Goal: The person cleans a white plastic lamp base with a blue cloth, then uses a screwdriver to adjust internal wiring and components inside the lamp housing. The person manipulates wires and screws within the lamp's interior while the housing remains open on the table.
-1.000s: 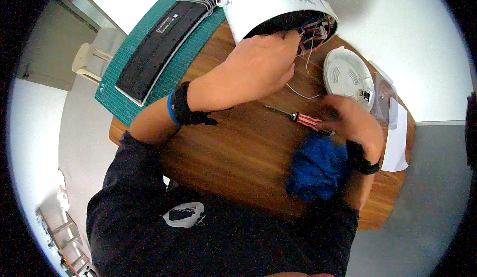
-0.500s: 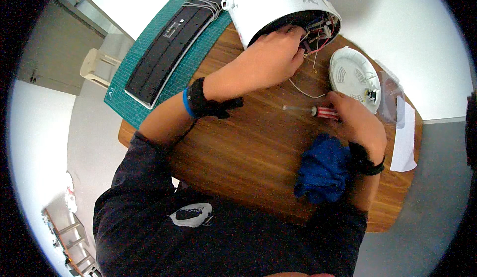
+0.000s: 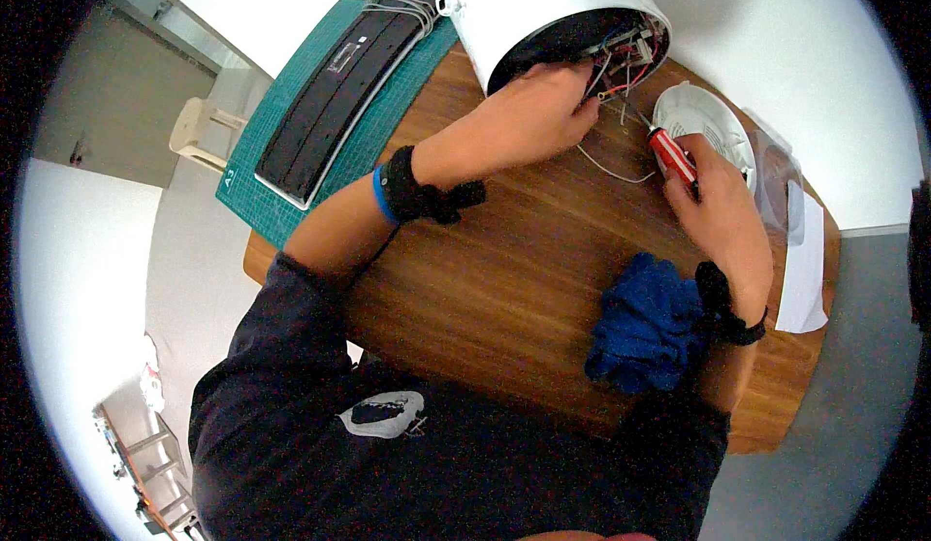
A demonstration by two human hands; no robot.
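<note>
A white flower-printed appliance (image 3: 543,3), by its shape a rice cooker, lies on its side at the far edge of the table, its open underside facing me. Wires and small parts (image 3: 630,56) show inside that opening. My left hand (image 3: 548,110) reaches to the lower rim with curled fingers; what they grip is hidden. In my right hand (image 3: 718,197) is a screwdriver (image 3: 672,156) with a red-and-white handle, its shaft pointing up and left to the wires. Beside that hand lies a round white vented cover (image 3: 713,119), partly covered by it. A thin white wire (image 3: 621,175) hangs between my hands.
A black keyboard (image 3: 349,76), underside up with its cable wrapped round it, rests on a green cutting mat (image 3: 281,124) at the left. A crumpled blue cloth (image 3: 645,328) lies near my right forearm. White paper (image 3: 803,260) and clear plastic (image 3: 774,187) are at the right edge.
My right hand has moved up and tilted the screwdriver, so its tip now points toward the wires rather than left across the table. The left hand stays at the appliance's opening.
</note>
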